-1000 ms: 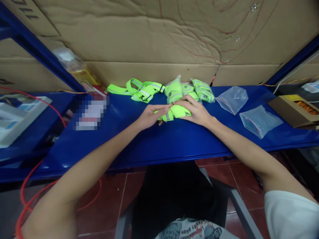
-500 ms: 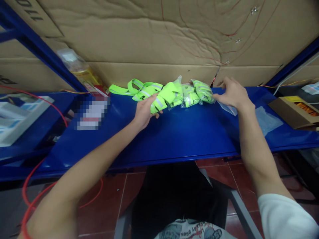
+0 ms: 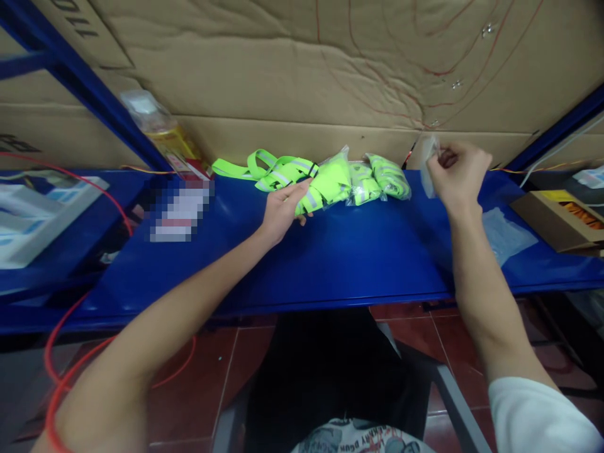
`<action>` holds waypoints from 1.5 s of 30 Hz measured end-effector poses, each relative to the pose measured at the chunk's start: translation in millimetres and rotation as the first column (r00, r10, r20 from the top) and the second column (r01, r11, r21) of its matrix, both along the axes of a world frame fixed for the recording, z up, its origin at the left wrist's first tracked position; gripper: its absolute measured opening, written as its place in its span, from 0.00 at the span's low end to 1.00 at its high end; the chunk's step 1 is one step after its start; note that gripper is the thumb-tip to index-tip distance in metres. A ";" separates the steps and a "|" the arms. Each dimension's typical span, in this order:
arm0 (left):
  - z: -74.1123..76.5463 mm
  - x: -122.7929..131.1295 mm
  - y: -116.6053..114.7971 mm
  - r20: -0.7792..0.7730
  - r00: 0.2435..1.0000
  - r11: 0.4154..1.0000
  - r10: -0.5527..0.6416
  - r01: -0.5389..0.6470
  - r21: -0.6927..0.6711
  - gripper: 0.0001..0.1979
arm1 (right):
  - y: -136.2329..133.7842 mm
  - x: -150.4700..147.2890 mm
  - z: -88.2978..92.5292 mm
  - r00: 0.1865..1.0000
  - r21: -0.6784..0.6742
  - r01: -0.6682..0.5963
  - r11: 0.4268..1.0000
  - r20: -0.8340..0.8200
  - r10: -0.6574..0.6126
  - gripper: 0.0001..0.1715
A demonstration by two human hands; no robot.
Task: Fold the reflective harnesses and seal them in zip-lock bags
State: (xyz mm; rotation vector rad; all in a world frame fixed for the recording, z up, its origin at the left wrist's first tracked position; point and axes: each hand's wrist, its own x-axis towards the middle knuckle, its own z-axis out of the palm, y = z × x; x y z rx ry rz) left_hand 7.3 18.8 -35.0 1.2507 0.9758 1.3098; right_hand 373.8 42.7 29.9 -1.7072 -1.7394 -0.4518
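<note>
My left hand is closed round a folded neon-yellow reflective strap with silver stripes. Behind it, a loose length of the same strap with black buckles spreads out to the left. Just right of my left hand, clear plastic bags packed with neon straps rest against the cardboard. My right hand is raised off the table, its fingers pinching a small clear plastic bag that looks flat.
Another clear plastic bag lies on the blue table by my right forearm. An open cardboard box stands at far right. A bottle leans at the left back, with a red cable nearby. Cardboard lines the back.
My right hand has picked the plastic bag up off the table and lifted it. My left hand stays closed on the folded strap.
</note>
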 end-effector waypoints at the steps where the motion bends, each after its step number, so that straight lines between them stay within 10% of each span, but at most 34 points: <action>1: 0.5 0.7 -1.5 -0.009 1.000 1.000 -0.014 0.014 0.017 0.33 | -1.6 -9.0 -2.0 0.994 0.131 -0.072 0.989 -0.069 0.081 0.21; 5: 3.7 2.6 -9.0 0.009 0.986 0.986 -0.166 0.166 0.004 0.34 | -10.4 -51.7 -20.1 0.909 0.305 -0.295 0.906 -0.202 0.364 0.16; 12: 6.1 0.4 -18.9 0.064 0.884 0.882 -0.463 0.466 -0.068 0.31 | -17.1 -94.9 -49.8 0.676 0.215 -0.526 0.823 -0.481 0.558 0.18; 20: 7.5 3.0 -22.3 0.028 0.887 0.884 -0.460 0.461 -0.070 0.31 | -19.0 -105.6 -56.8 0.452 0.182 -0.720 0.670 -0.610 0.651 0.26; 35: 11.0 5.0 -18.7 0.015 0.985 0.980 -0.169 0.170 -0.105 0.32 | -23.5 -91.1 -39.0 0.683 -0.039 -0.729 0.683 -0.113 0.722 0.16; 45: 6.3 4.7 -17.9 -0.190 0.982 0.994 0.000 0.021 0.109 0.28 | -30.5 -93.9 -37.7 0.726 -0.065 -0.685 0.726 -0.148 0.671 0.19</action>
